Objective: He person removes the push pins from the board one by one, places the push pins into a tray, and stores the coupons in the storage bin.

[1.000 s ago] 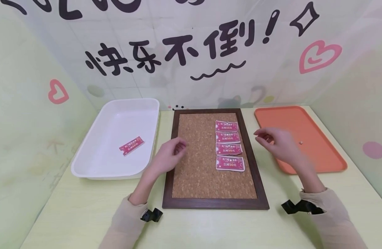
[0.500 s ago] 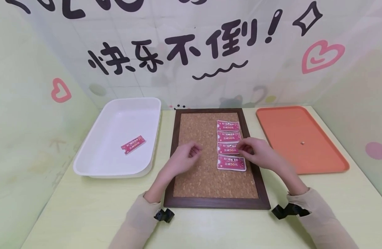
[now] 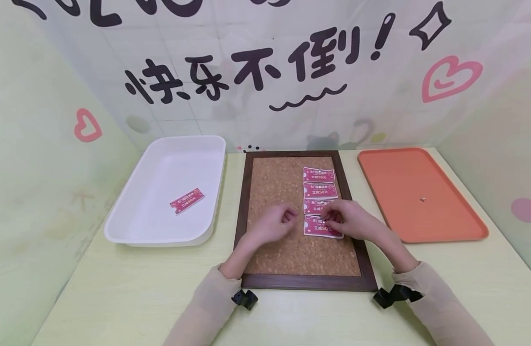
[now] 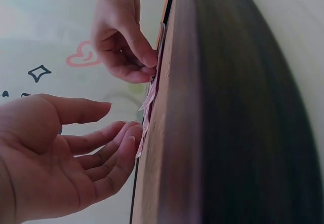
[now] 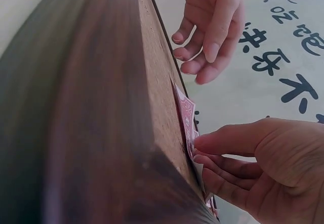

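Observation:
A framed corkboard (image 3: 274, 262) bears several pink coupons in a column on its right side, overlapping at the edges. My right hand (image 3: 352, 219) is over the lowest coupon (image 3: 313, 226), its thumb and index finger pinching the small pushpin at its top; the fingertips largely hide the pin. The third coupon (image 3: 311, 206) is partly covered by that hand. To the left, my left hand (image 3: 271, 225) hovers above bare cork with its fingers loosely bent and holding nothing. In the left wrist view the left hand (image 4: 66, 158) has its thumb apart from the fingers.
A white tub (image 3: 161, 163) on the left holds one loose coupon (image 3: 187, 200). An orange tray (image 3: 404, 178) on the right carries one small pin (image 3: 423, 199). A printed wall sheet (image 3: 244, 115) stands behind the table (image 3: 109, 288).
My right hand has moved left from beside the orange tray to the lowest coupon and pinches its pushpin. My left hand has shifted right and slightly nearer over the cork.

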`<state>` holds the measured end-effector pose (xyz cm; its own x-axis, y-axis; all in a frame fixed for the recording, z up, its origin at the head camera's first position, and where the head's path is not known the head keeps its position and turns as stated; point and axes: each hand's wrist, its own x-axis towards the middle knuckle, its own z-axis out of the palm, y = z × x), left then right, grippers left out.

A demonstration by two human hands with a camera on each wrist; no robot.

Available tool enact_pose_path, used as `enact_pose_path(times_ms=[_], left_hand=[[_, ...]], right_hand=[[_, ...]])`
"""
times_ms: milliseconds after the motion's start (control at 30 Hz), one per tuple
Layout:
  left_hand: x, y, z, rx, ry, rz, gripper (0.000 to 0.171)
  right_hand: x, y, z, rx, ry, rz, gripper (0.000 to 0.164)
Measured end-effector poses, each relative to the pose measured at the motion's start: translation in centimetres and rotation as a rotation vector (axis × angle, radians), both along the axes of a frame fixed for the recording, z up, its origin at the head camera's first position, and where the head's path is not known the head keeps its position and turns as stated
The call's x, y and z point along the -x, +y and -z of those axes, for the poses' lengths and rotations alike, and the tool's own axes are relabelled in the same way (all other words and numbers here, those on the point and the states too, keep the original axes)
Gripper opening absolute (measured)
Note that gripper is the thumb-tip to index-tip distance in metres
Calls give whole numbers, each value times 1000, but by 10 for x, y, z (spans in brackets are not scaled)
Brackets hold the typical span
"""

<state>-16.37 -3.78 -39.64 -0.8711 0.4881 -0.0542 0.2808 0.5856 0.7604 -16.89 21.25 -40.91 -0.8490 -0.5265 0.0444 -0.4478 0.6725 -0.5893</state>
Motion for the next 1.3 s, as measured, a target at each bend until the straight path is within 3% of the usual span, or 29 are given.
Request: enact_pose_path(times_ms=[567,1033,1300], left_hand=[[5,25,7,5,-154,-62,16],[5,27,10,8,-137,-49,13],[4,28,11,12,-125,-56,14]], right_hand=[[0,-5,6,-1,-12,72,10],[-1,-10,6,9,-59,127,8],[-1,-10,7,4,-32,108,9]])
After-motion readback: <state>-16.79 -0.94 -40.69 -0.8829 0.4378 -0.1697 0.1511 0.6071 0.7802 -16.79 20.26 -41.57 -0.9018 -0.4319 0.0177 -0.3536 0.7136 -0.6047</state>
